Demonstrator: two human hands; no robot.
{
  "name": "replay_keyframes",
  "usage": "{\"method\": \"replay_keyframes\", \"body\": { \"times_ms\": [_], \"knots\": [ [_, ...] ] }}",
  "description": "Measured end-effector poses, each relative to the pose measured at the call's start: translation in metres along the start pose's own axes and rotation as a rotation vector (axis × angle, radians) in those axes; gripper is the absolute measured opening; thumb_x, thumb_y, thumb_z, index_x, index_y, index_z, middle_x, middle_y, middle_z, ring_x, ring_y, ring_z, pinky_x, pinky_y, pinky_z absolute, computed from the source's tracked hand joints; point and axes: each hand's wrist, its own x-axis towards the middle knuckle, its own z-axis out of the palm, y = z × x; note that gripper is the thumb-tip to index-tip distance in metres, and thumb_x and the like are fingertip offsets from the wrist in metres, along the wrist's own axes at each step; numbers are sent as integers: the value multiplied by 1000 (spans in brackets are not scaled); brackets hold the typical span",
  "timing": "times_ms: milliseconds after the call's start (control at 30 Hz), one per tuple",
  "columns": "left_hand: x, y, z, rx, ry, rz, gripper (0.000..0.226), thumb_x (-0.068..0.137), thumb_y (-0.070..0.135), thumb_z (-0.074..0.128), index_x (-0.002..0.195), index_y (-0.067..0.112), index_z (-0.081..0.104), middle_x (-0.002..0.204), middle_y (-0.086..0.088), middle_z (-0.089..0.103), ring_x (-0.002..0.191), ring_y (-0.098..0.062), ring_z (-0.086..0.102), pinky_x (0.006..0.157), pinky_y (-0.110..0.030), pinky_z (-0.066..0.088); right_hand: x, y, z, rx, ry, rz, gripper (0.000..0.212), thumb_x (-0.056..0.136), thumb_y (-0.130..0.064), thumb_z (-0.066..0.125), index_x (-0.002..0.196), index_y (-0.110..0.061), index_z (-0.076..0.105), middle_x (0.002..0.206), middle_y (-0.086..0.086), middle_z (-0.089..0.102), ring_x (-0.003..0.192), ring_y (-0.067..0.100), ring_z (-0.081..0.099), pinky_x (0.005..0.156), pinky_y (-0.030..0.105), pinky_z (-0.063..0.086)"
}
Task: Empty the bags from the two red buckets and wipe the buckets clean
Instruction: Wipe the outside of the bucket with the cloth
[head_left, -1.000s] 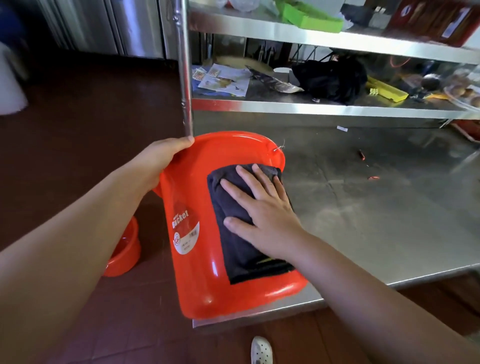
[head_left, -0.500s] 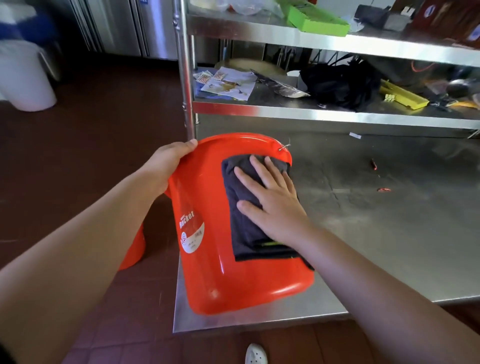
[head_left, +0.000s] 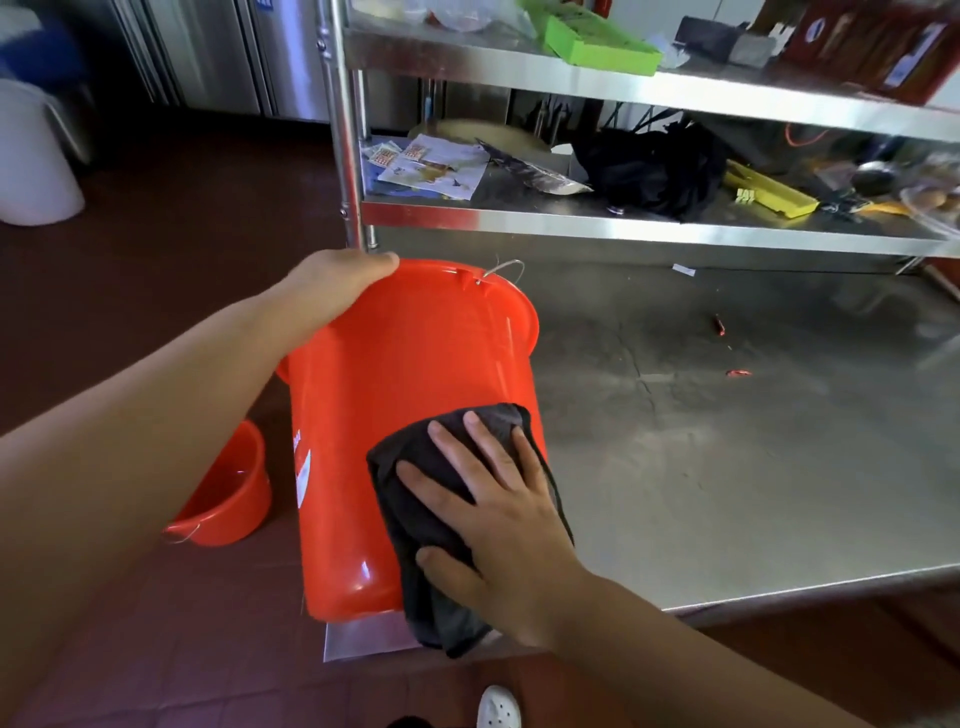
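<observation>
Far left, a white plastic bin (head_left: 31, 161) stands on the dark red tiled floor (head_left: 171, 270), with stainless cabinet fronts (head_left: 218, 57) behind it. Your left hand (head_left: 332, 283) grips the rim of the red bucket (head_left: 410, 395), fingers curled over the edge. The bucket lies tipped on its side at the near left corner of the stainless steel table (head_left: 727, 467), mouth away from you. Its white label (head_left: 302, 475) is turned mostly out of sight; lettering not legible. A second red bucket (head_left: 228, 493) sits upright on the floor, left of and below the first. Your right hand (head_left: 498, 509) lies flat with fingers spread, pressing a dark grey cloth (head_left: 415, 525) against the bucket's wall near its base; cloth tail hangs past the table edge. Small red scraps (head_left: 737, 373) lie on the scuffed tabletop. On the shelf above: printed leaflets (head_left: 431, 166), text too small to read, a black bag (head_left: 654, 171), a yellow tray (head_left: 769, 192). Top shelf: green tray (head_left: 597, 39).
</observation>
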Motion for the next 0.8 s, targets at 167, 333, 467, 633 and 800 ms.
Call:
{"method": "replay_keyframes", "body": {
  "times_ms": [167, 333, 467, 633, 800],
  "knots": [
    [2, -11, -6, -48, 0, -13, 44, 77, 60, 62, 106, 27, 69, 104, 5, 67, 94, -13, 62, 80, -30, 44, 40, 10, -2, 24, -7, -4, 59, 86, -54, 37, 144, -45, 27, 158, -11, 13, 147, 17, -6, 117, 50, -3],
    [1, -17, -9, -143, 11, 11, 30, 81, 50, 65, 79, 21, 70, 76, 1, 72, 66, -13, 66, 64, -26, 49, 117, 42, -15, 114, 20, 149, 59, 86, -52, 37, 144, -48, 25, 159, -14, 7, 145, 10, -7, 118, 48, 0],
    [1, -24, -14, -198, 44, -17, 31, 82, 48, 66, 76, 18, 69, 74, -2, 70, 67, -17, 64, 72, -32, 52, 144, 56, -16, 140, 12, 157, 55, 90, -48, 38, 143, -49, 25, 159, -15, 6, 145, 8, -5, 118, 46, 1],
    [-6, -35, -9, -237, 120, 43, 39, 76, 55, 66, 72, 17, 67, 72, -5, 63, 70, -19, 57, 69, -35, 47, 125, 48, -11, 94, 9, 118, 55, 93, -50, 38, 145, -49, 21, 159, -14, 2, 146, 12, -10, 118, 46, -4],
    [-11, -35, -3, -190, 128, 61, 53, 73, 62, 61, 87, 12, 69, 87, -9, 69, 81, -24, 64, 83, -45, 53, 54, 34, -10, 121, -2, 94, 58, 89, -52, 34, 145, -48, 22, 159, -14, 4, 146, 12, -10, 118, 47, 0]
  ]
}}
